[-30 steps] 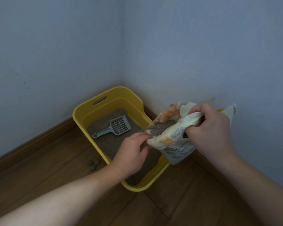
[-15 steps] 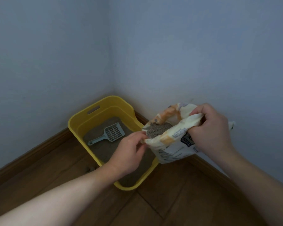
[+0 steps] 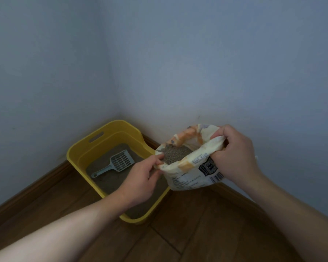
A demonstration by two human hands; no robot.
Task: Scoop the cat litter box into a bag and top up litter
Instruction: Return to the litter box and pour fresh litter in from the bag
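My left hand (image 3: 140, 178) pinches the left edge of the litter bag (image 3: 189, 173) mouth between thumb and fingertips. The remaining fingers are curled beneath it. My right hand (image 3: 235, 154) is clamped on the right edge of the same mouth, with the bag material bunched inside the curled fingers. The two hands are apart, one on each side of the opening, and they hold the mouth spread wide and facing upward. Grey granular fresh litter (image 3: 175, 154) is visible inside the bag, close below the rolled rim. The bag is white with orange patches, and printed text and a barcode show on the side facing me. Its lower part overlaps the right rim of the yellow litter box (image 3: 74, 157) in this view. I cannot tell whether the base of the bag rests on anything. The litter box sits on the floor in the corner of the room, with a slot handle in its far left wall. A layer of grey-brown box litter (image 3: 102, 181) covers its bottom. A blue-grey slotted litter scoop (image 3: 119, 163) lies flat on that layer, head toward the far right and handle toward the near left. The wooden floor (image 3: 197, 233) carries the box. A dark wooden baseboard (image 3: 36, 186) runs along the foot of the pale blue walls (image 3: 216, 53).
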